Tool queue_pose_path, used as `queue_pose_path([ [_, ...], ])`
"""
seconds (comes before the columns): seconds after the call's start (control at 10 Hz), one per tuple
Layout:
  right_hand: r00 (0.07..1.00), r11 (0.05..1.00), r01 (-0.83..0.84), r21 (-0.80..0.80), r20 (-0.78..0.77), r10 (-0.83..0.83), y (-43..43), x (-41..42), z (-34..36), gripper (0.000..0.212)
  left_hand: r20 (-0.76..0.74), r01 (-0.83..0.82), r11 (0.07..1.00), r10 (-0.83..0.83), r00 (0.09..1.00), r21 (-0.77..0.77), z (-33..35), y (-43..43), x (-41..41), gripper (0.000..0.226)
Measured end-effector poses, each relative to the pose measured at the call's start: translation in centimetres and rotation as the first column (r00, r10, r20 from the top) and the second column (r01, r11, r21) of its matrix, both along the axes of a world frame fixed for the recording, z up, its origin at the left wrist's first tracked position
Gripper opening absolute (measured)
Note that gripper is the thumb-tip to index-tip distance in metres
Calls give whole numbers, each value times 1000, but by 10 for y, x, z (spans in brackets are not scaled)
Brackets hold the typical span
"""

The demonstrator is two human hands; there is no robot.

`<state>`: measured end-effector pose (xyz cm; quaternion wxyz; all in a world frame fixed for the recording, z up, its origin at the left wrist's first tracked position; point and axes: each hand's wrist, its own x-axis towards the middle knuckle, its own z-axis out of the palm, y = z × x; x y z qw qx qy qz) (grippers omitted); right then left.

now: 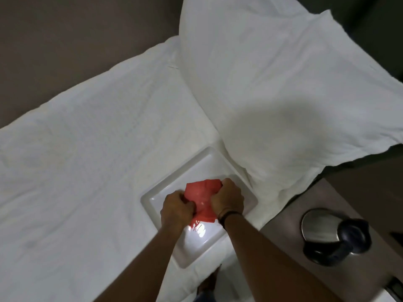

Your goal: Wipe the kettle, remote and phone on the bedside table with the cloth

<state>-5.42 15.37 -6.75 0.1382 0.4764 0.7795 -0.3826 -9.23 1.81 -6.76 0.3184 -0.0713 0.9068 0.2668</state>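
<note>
Head view: both hands, left point(177, 209) and right point(226, 198), are gripping the soft, light red cloth point(201, 198) by opposite edges over the white rectangular tray point(196, 168).

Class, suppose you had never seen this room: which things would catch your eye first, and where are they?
The red cloth stands out most, gripped by the left hand and right hand over a white tray on the bed. Next, the big white pillow at upper right, and the steel kettle on the bedside table at lower right.
</note>
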Motion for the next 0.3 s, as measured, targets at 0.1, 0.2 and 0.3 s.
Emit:
queue_pose_path([
  [0.1, 996, 991, -63, 115, 64, 55, -3, -2, -2, 32, -48, 23, 999, -25, 999, -37, -10, -2, 2, 22],
  [0.2, 986, 966, -149, 212, 110, 128, -2, -7, 12, 50, -186, 115, 975, -151, 971, -191, -6, 0, 3, 47],
  [0.3, 992, 972, -122, 202, 42, 116, -2, 2, 39, 67, -303, 309, 890, -413, 859, -337, 13, 5, 14, 86],
])
